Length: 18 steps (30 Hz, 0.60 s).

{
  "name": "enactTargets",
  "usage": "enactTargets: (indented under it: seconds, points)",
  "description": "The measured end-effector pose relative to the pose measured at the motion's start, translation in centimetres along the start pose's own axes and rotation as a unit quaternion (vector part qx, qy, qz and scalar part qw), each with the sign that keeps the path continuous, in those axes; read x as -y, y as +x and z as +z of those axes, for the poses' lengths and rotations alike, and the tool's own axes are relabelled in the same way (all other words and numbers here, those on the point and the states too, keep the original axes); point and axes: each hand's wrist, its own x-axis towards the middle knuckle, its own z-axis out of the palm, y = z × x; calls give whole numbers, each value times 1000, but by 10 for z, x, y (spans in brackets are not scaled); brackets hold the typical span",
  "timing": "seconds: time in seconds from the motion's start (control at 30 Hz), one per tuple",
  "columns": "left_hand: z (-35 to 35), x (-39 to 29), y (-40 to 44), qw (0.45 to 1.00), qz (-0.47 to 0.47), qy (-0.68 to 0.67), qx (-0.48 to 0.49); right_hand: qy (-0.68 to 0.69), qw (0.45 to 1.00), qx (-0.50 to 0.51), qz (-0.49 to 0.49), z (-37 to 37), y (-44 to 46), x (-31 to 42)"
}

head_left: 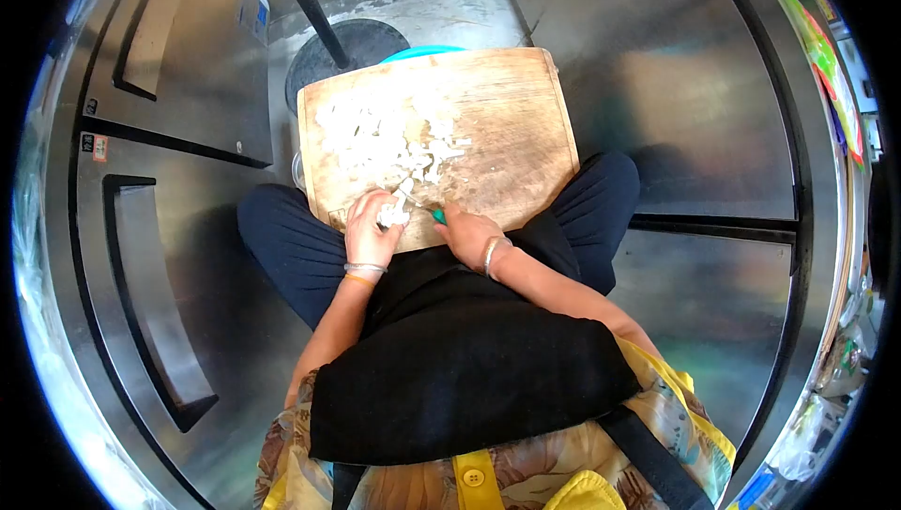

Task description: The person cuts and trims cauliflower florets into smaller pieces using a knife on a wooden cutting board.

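Observation:
My left hand [372,227] is closed around a cauliflower piece [395,213] at the near edge of a wooden cutting board [511,125]. In my right hand [469,233] is a small knife, its green handle [438,216] showing at the fingers. The blade points left toward the cauliflower; I cannot make out whether it touches. Many small white cut pieces [375,135] lie scattered over the left half of the board, beyond my hands.
Behind the board, the rim of a blue basin [422,52] shows, beside a round dark base with a black pole [310,8]. Steel cabinet doors [174,247] stand close on the left, more steel doors [676,88] on the right. My knees flank the board.

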Motion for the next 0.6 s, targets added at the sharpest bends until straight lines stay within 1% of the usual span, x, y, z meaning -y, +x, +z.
enactTargets:
  seconds: [0.1, 0.17, 0.23, 0.27, 0.3, 0.33, 0.37, 0.4, 0.43, 0.47, 0.5, 0.57, 0.6]
  points:
    - [1, 0, 0, 1000, 1, 2, -10, -14, 1000, 2, 9, 6, 7, 1]
    - [1, 2, 3, 999, 24, 19, -31, -22, 1000, -10, 10, 10, 12, -5]
    - [-3, 4, 4, 993, -66, -86, -45, -7, 999, -37, 7, 14, 13, -11]
    - [-2, 20, 3, 966, -123, -227, -30, -9, 999, -38, 4, 11, 9, -11]
    - [4, 46, 2, 879, -186, -438, -18, -4, 999, -39, 12, 6, 3, -13]
    - [-5, 38, 3, 803, -216, -554, -29, -1, 999, -39, 18, 3, -2, -16]
    - [-16, 26, 4, 711, -242, -660, -35, -2, 999, -38, 16, 3, -5, -20]
    - [-20, 22, 5, 711, -242, -660, -38, 3, 997, -77, 32, 4, -7, -25]
    - [-21, 18, 7, 677, -246, -693, -30, 9, 992, -118, 50, 4, -10, -28]
    - [-20, 17, 9, 641, -250, -725, -19, 17, 988, -156, 13, 4, -13, -29]
    - [-16, 19, 9, 640, -249, -726, -16, 16, 987, -157, 16, 5, -13, -29]
    - [-3, 25, 12, 688, -237, -686, -5, 26, 986, -158, -41, 8, -10, -27]
    - [0, 29, 13, 701, -230, -675, 14, 27, 987, -153, -44, 10, -9, -25]
